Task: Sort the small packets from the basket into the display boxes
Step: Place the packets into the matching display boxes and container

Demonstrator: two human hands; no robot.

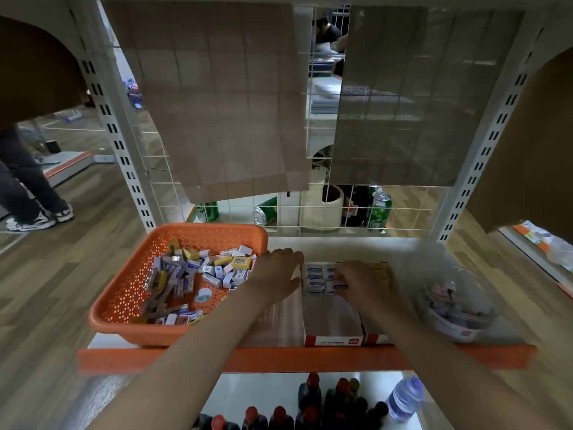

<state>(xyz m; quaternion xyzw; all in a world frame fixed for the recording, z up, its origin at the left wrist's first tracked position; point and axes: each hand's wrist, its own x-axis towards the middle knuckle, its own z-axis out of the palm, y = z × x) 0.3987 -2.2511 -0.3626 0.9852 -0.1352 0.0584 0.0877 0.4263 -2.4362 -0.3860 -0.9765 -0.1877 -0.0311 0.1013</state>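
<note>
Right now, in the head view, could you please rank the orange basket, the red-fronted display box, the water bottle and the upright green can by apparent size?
1. orange basket
2. red-fronted display box
3. water bottle and upright green can: these look alike, and the can stands farther back, so I leave them unranked.

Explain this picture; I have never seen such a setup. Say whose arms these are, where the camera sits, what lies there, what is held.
No machine: these are a person's bare arms, filmed by a camera on their head looking down at a shelf. On it stand an orange basket of small packets, a display box with a row of packets, and a clear tub. The left hand lies flat beside the box; the right hand is at the row, too blurred to show a grip.
</note>
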